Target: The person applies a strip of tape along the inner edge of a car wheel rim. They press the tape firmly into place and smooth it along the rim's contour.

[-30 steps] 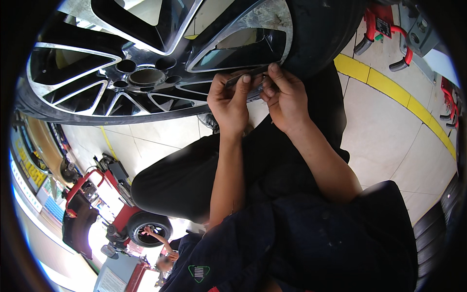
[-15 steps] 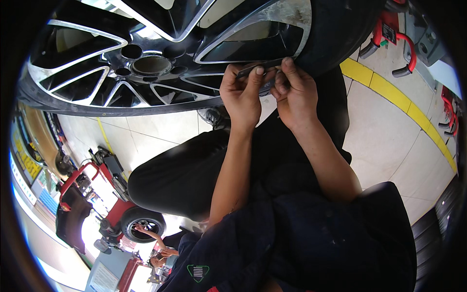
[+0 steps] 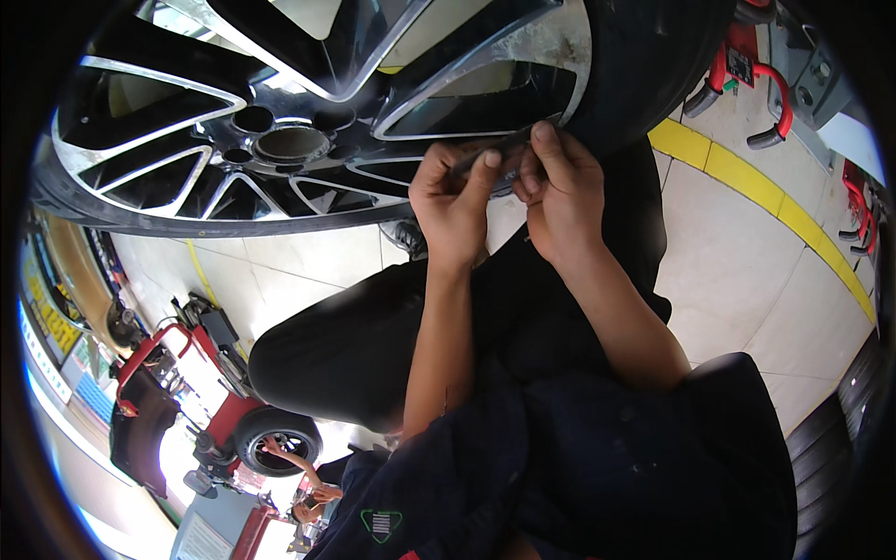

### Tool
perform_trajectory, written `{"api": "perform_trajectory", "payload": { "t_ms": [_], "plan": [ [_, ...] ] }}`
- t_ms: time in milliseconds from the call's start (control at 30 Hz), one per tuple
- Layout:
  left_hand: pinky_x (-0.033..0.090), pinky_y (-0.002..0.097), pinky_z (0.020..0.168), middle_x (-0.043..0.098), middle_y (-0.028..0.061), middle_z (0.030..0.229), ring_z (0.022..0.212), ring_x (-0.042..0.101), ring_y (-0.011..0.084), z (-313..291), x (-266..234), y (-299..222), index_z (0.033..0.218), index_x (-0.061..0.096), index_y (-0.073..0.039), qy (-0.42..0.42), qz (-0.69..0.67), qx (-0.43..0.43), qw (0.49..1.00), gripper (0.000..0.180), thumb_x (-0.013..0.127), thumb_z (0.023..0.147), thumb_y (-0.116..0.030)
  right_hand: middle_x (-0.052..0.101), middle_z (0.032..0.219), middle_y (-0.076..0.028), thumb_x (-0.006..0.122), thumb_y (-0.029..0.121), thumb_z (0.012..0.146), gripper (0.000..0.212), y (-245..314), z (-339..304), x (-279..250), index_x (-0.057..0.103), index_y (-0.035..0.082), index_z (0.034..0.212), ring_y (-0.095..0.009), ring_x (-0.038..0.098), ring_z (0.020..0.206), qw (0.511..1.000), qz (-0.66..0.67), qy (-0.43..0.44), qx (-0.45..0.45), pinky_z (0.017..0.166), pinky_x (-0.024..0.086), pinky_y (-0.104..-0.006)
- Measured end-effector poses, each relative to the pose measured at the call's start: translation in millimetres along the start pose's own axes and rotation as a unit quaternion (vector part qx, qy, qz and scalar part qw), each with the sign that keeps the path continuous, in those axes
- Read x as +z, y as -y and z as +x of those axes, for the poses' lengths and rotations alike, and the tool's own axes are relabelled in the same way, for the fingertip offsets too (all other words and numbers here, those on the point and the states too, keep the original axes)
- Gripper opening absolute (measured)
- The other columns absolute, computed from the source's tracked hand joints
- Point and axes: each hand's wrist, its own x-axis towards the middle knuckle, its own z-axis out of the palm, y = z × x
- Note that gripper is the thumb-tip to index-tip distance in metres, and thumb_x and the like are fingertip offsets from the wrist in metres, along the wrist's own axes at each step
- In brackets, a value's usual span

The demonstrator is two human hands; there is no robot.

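A thin, dark flat strip (image 3: 510, 143) is stretched between my two hands, close to the rim of a large wheel. My left hand (image 3: 452, 207) pinches one end with the thumb on top. Thumb and curled fingers of my right hand (image 3: 567, 196) grip its other end. What lies under the fingers is hidden. The black and silver alloy wheel (image 3: 553, 51) fills the top of the view, with scuffed grey patches on the spoke and lip just beyond my hands. Its black tyre (image 3: 649, 65) curves past on the right.
Red-handled equipment (image 3: 782, 98) stands at the upper right, by a yellow floor line (image 3: 747, 175). Stacked tyres (image 3: 826, 467) are at the lower right. At the lower left are a red machine (image 3: 219, 420), another wheel (image 3: 252, 439) and a person (image 3: 322, 492) reaching to it.
Both hands and the strip have shifted slightly down and left in the view. The large wheel also appears a little lower. Both hands keep their grip on the strip.
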Motion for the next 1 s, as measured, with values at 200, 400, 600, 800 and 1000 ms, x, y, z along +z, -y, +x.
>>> {"api": "perform_trajectory", "payload": {
  "t_ms": [200, 400, 600, 800, 1000],
  "plan": [
    [0.052, 0.0270, 0.072, 0.068, 0.0149, 0.091, 0.082, 0.065, 0.0170, 0.6, 13.9, -22.5, 0.081, 0.061, 0.004, 0.105, 0.082, 0.028, 0.991, 0.009, 0.069, 0.081, 0.000, 0.055, 0.072, 0.001, 0.060, 0.014, 0.092, 0.014, 20.2, -8.2, 16.5, 0.059, 0.000, 0.095, -0.005, 0.045, 0.063, 0.974, -0.161, 0.030, -0.154, 0.059, 0.037, -0.0192],
    [0.050, 0.0259, 0.067, 0.069, 0.0103, 0.083, 0.074, 0.065, 0.0160, 5.9, 22.3, -38.5, 0.086, 0.067, 0.003, 0.144, 0.284, 0.070, 0.945, 0.013, 0.073, 0.078, -0.007, 0.055, 0.067, 0.004, 0.058, 0.014, 0.093, 0.015, 35.7, -10.6, 9.5, 0.059, 0.000, 0.095, -0.001, 0.041, 0.056, 0.915, -0.319, 0.022, -0.244, 0.051, 0.033, -0.0170],
    [0.047, 0.0220, 0.061, 0.067, 0.0065, 0.076, 0.069, 0.061, 0.0092, 27.1, 50.4, -55.0, 0.089, 0.068, 0.003, 0.036, 0.203, 0.007, 0.979, 0.015, 0.068, 0.084, -0.011, 0.054, 0.056, 0.000, 0.061, 0.014, 0.090, 0.013, 31.1, -1.5, -0.8, 0.061, 0.001, 0.089, -0.002, 0.045, 0.048, 0.841, -0.453, -0.032, -0.295, 0.043, 0.034, -0.0200],
    [0.044, 0.0182, 0.056, 0.064, 0.0019, 0.071, 0.063, 0.056, 0.0049, 33.2, 68.7, -56.2, 0.088, 0.067, 0.003, 0.059, 0.166, -0.015, 0.984, 0.010, 0.070, 0.081, -0.004, 0.049, 0.060, 0.005, 0.056, 0.011, 0.094, 0.012, 23.6, -0.4, -5.6, 0.060, 0.000, 0.093, 0.000, 0.040, 0.052, 0.833, -0.447, -0.021, -0.326, 0.046, 0.031, -0.0173],
    [0.042, 0.0172, 0.055, 0.063, 0.0009, 0.071, 0.061, 0.054, 0.0039, 36.5, 75.7, -51.5, 0.084, 0.065, 0.001, 0.010, 0.095, -0.062, 0.994, 0.008, 0.071, 0.081, -0.004, 0.059, 0.057, -0.004, 0.066, 0.011, 0.086, 0.009, 31.0, 6.4, -1.9, 0.062, 0.003, 0.085, -0.007, 0.056, 0.048, 0.840, -0.437, -0.040, -0.320, 0.043, 0.040, -0.0206]
  ]
}}
